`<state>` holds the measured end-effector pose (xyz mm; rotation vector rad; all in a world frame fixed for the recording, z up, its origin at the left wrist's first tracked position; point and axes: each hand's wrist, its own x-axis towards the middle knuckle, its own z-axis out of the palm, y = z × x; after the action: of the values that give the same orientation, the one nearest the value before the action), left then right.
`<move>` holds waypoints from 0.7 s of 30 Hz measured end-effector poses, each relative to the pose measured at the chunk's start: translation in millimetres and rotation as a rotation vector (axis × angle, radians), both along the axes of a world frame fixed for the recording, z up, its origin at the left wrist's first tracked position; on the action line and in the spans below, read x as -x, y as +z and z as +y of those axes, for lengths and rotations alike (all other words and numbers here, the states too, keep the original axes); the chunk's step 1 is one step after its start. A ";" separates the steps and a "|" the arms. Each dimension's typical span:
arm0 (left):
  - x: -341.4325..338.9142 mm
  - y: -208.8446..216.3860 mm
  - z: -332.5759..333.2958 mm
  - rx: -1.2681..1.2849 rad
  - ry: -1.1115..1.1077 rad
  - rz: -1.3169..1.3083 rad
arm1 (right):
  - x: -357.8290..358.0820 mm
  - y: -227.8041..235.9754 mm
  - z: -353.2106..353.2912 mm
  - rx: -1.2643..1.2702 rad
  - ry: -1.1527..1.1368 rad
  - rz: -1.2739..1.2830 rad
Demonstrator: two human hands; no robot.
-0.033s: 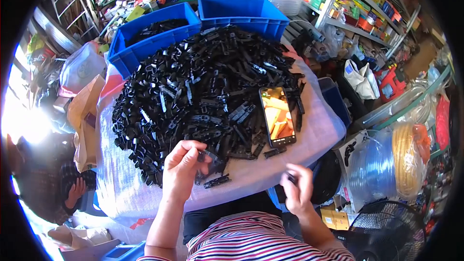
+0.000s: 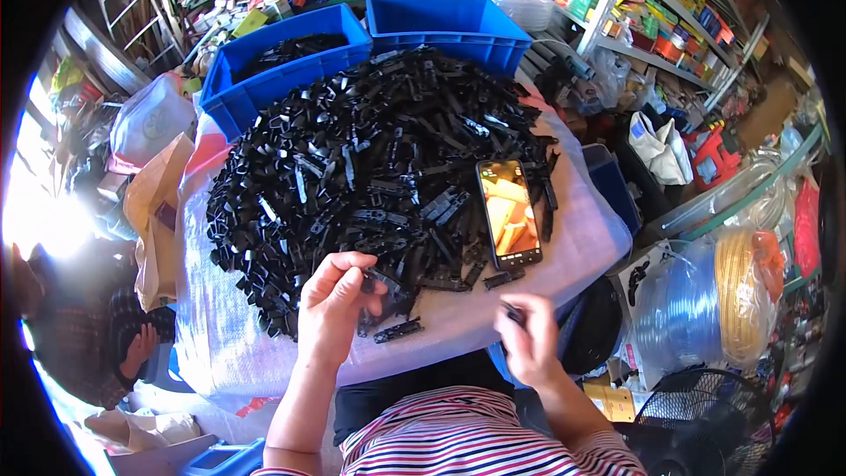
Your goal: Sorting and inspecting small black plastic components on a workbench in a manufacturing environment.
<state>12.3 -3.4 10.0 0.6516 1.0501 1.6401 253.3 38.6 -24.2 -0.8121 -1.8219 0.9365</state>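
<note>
Black parts [image 2: 388, 150] crowd a phone [image 2: 509, 211] and blue bins [image 2: 493, 51], left hand [image 2: 335, 307] and right hand [image 2: 531, 337] each grasping one.

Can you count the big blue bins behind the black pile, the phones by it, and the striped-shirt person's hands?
Big blue bins: 2 (left bin, right bin)
Phone: 1
Hands: 2 (left hand, right hand)
Total: 5
The black pieces overlap too much to count.
</note>
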 end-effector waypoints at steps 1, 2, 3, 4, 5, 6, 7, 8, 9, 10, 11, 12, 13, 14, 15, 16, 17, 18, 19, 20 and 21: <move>19.8 0.7 10.6 -0.031 -0.003 0.024 | 39.2 7.8 17.9 -0.074 0.055 -0.049; 24.6 -1.4 8.5 -0.024 0.008 0.020 | 62.2 19.9 24.4 -0.095 0.153 -0.055; 28.9 -4.3 6.7 -0.016 0.017 0.017 | 80.6 29.3 27.7 -0.116 0.249 -0.060; 33.1 -6.8 2.6 -0.011 0.040 0.025 | 93.1 36.3 26.4 -0.107 0.304 -0.046; 37.2 -6.9 0.4 -0.012 0.056 0.023 | 103.4 41.3 25.0 -0.097 0.357 -0.033; 41.5 -6.5 -0.4 0.002 0.055 0.038 | 112.8 43.7 24.2 -0.055 0.357 -0.028; 45.8 -6.5 -4.3 0.021 0.066 0.052 | 125.6 39.0 22.3 -0.021 0.287 0.041; 47.0 -5.9 -5.8 0.025 0.076 0.050 | 128.8 39.0 20.9 0.077 0.278 0.004; 47.6 -7.2 -7.5 0.039 0.080 0.059 | 129.7 39.6 19.3 0.174 0.268 -0.037; 49.2 -10.6 -8.7 0.081 0.083 0.079 | 131.2 37.0 18.9 0.209 0.271 -0.099; 50.4 -11.3 -9.3 0.126 0.087 0.100 | 131.1 34.2 17.9 0.196 0.253 -0.104; 50.3 -11.1 -5.5 0.116 0.069 0.090 | 131.3 31.6 20.4 0.164 0.245 -0.067; 49.3 -7.8 -3.2 0.105 0.040 0.080 | 129.4 33.1 20.0 0.134 0.227 -0.029; 50.4 -12.5 -2.6 0.075 0.014 0.057 | 125.9 35.3 20.6 0.171 0.241 -0.067; 51.8 -15.0 -5.9 0.045 0.014 0.065 | 124.5 36.8 19.7 0.206 0.252 -0.106; 52.1 -16.4 -6.1 0.043 0.024 0.058 | 126.3 31.0 21.2 0.150 0.244 -0.097; 52.5 -17.4 -6.6 0.040 0.031 0.051 | 127.4 30.7 21.9 0.152 0.255 -0.102; 53.0 -17.8 -8.2 0.041 0.039 0.046 | 128.4 32.5 22.1 0.157 0.303 -0.141; 53.5 -18.1 -9.5 0.033 0.049 0.063 | 128.9 33.2 22.2 0.162 0.342 -0.180; 53.3 -18.8 -10.2 0.024 0.057 0.081 | 131.3 32.9 21.7 0.168 0.345 -0.181; 52.5 -20.1 -10.1 0.024 0.054 0.077 | 133.6 31.4 21.4 0.169 0.342 -0.185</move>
<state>-40.2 -13.5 -10.2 0.6800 1.1505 1.6576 119.8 60.0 7.2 -0.7198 -2.1064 1.2832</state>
